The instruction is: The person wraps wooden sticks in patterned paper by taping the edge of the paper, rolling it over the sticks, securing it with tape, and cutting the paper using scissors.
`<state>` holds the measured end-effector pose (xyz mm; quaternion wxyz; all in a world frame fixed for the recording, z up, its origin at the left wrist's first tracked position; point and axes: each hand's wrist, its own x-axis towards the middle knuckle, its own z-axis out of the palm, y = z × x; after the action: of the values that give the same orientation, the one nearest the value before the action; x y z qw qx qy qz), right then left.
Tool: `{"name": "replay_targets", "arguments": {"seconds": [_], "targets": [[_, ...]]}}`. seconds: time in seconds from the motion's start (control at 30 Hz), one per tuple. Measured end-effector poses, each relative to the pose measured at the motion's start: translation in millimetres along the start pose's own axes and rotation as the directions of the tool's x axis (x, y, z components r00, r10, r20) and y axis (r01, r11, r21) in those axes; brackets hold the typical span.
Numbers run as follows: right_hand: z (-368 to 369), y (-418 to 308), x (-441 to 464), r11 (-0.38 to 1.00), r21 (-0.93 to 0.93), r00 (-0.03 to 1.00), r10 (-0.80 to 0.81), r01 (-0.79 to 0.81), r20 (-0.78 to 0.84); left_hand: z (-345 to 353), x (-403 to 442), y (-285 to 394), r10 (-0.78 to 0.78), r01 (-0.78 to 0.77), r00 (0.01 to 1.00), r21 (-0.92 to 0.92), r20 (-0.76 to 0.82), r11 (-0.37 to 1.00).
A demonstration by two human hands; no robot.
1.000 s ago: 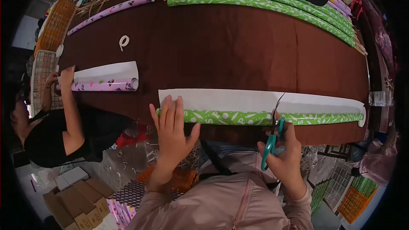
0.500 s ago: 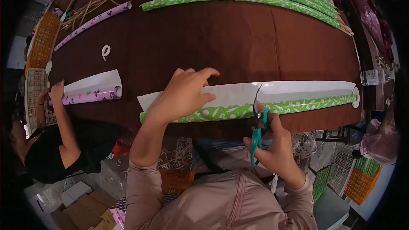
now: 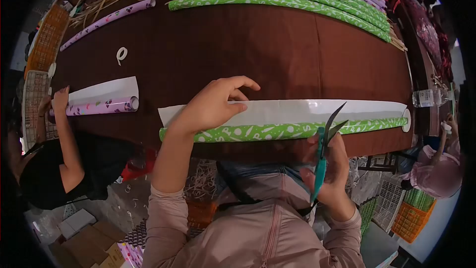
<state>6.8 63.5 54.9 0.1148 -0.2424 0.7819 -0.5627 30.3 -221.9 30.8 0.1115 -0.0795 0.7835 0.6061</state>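
Below the middle of the head view lies a roll of green wrapping paper [image 3: 238,133] with a white print, its loose white-backed edge [image 3: 287,110] spread along the far side. My left hand [image 3: 213,103] is over the left part of this sheet, fingers apart and holding nothing; I cannot tell whether its palm touches the paper. In my right hand [image 3: 333,171] are scissors [image 3: 321,166] with teal handles. Their dark blades stand apart, pointing up and right in front of the roll. A white tape roll [image 3: 406,120] is at the green roll's right end.
Several green rolls [image 3: 277,2] lie along the table's far side. A purple roll [image 3: 109,22] and a small tape roll [image 3: 122,55] are at left. A co-worker's hand [image 3: 60,99] touches another purple roll [image 3: 106,106]. A bottle [image 3: 429,98] and another person [image 3: 436,168] are at right.
My right hand has moved slightly right and turned, so the scissor blades now slant up and right instead of upright across the paper edge. My left hand stays nearly in place, its fingers shifted slightly.
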Motion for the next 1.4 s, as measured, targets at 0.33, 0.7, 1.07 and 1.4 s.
{"name": "replay_targets", "arguments": {"seconds": [0.33, 0.7, 1.07, 1.4], "targets": [[-5, 3, 20, 0.677, 0.0, 0.433, 0.472, -0.736, 0.768, -10, -1, -1, 0.008, 0.012, 0.993, -0.16, 0.119, 0.987], [6, -1, 29, 0.689, -0.004, 0.463, 0.492, -0.725, 0.737, -6, 2, -10, -0.011, 0.027, 0.997, -0.23, 0.072, 0.973], [10, 1, 34, 0.712, -0.041, 0.46, 0.495, -0.701, 0.737, -5, 3, -12, -0.007, 0.008, 1.0, -0.2, 0.003, 0.98], [10, 1, 34, 0.711, -0.032, 0.47, 0.496, -0.702, 0.73, -3, 4, -15, 0.027, -0.029, 1.0, -0.194, -0.011, 0.981]]}}
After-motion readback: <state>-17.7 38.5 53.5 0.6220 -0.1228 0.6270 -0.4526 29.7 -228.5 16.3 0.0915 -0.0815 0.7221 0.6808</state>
